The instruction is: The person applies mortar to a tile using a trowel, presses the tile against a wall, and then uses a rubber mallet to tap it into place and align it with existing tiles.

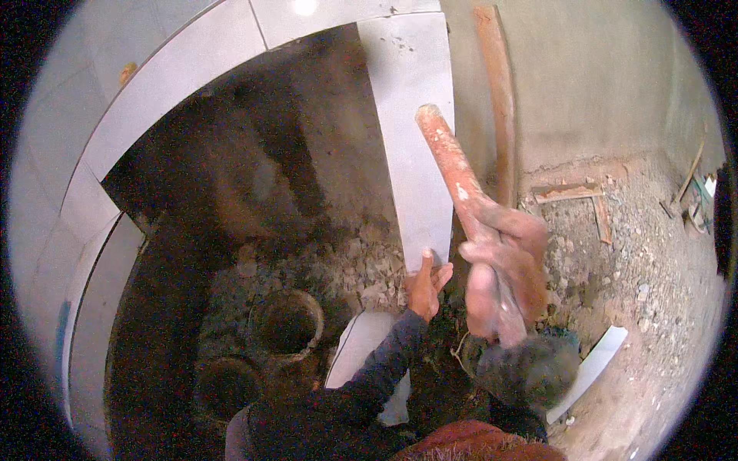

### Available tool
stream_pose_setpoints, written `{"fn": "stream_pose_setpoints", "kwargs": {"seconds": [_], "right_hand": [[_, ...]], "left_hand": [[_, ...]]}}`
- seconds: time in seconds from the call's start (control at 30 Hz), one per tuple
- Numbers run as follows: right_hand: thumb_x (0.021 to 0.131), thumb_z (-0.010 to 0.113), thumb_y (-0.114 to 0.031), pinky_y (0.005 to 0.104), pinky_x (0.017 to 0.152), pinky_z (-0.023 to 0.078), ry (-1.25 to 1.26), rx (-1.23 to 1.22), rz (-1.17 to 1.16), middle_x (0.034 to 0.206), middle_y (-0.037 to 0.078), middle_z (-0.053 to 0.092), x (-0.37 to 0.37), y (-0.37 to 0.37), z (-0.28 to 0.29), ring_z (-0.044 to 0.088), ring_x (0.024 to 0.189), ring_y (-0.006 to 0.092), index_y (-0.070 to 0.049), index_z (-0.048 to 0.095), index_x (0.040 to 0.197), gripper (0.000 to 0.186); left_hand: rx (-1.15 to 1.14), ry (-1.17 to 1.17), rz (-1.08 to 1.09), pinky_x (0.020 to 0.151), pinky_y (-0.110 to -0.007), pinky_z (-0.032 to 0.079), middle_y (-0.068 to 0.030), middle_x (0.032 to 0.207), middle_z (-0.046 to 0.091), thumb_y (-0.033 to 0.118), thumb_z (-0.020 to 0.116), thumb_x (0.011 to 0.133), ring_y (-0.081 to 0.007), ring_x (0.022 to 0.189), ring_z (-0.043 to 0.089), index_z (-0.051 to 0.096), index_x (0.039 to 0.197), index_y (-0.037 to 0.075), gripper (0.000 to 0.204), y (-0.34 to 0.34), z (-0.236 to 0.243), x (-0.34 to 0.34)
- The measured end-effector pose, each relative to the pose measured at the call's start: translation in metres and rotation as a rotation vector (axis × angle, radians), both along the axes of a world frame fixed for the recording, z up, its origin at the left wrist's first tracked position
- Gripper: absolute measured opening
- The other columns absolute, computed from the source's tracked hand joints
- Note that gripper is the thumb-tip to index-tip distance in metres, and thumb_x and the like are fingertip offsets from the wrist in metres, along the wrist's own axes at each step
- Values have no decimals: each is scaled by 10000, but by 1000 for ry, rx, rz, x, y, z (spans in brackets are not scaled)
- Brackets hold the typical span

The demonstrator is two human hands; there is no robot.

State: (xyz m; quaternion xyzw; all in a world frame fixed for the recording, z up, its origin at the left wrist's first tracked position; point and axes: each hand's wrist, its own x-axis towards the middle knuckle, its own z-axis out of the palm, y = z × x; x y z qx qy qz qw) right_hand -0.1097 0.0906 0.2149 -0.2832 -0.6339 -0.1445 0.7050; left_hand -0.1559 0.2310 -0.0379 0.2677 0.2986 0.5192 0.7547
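My left hand is at the lower end of a long white tile strip, with its thumb on the tile's face and its fingers at the end edge. The strip runs along the right side of a dark recess. My right hand, slightly blurred, is wrapped round a thick reddish-brown wooden handle with pale specks. Its far end slants up over the strip; whether it touches the tile, I cannot tell. Whatever lies at the handle's other end is hidden by my hand.
Two round openings lie among rubble inside the dark recess, which white tiles border. A wooden plank leans against the wall. Broken wood and gravel cover the right-hand ground. White pieces lie near my left forearm and at lower right.
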Motion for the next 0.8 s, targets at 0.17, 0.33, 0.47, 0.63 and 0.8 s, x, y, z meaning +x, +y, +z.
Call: {"fn": "stream_pose_setpoints", "kwargs": {"seconds": [0.17, 0.33, 0.47, 0.63, 0.8], "right_hand": [[901, 600, -130, 473, 1045, 434, -70, -91, -60, 1192, 212, 558, 20, 24, 5, 557, 1160, 366, -72, 617, 1078, 187], [908, 580, -146, 476, 998, 462, -95, 13, -71, 1168, 232, 602, 25, 28, 16, 593, 1109, 372, -56, 636, 1056, 182], [989, 516, -233, 479, 977, 467, -141, 161, -87, 1200, 255, 602, 30, 40, 41, 589, 1126, 367, -27, 616, 1043, 235], [987, 487, -156, 446, 1009, 432, -208, 52, -119, 1241, 241, 579, 30, 32, 42, 554, 1169, 320, -15, 609, 1054, 199], [964, 519, -179, 428, 974, 438, -243, -48, -122, 1180, 221, 603, 41, 10, 30, 571, 1098, 291, 0, 621, 1050, 223]], "left_hand": [[169, 140, 7, 875, -406, 594, -177, 1102, 634, 425, 704, 936, -308, 969, 695, 512, 1243, -57, 602, 4, -6, -6], [23, -58, -29, 873, -413, 594, -181, 1121, 632, 407, 705, 939, -318, 969, 695, 482, 1280, -56, 617, -2, 0, -5], [97, -163, -5, 856, -417, 601, -188, 1132, 626, 388, 703, 944, -329, 958, 697, 463, 1294, -62, 618, 3, -3, 6], [-9, -9, 19, 852, -424, 604, -197, 1131, 620, 351, 687, 960, -337, 964, 698, 463, 1291, -68, 579, -1, 15, -1], [74, 92, -34, 858, -436, 602, -225, 1127, 618, 360, 660, 977, -364, 996, 692, 456, 1272, -93, 578, 1, 1, -11]]}}
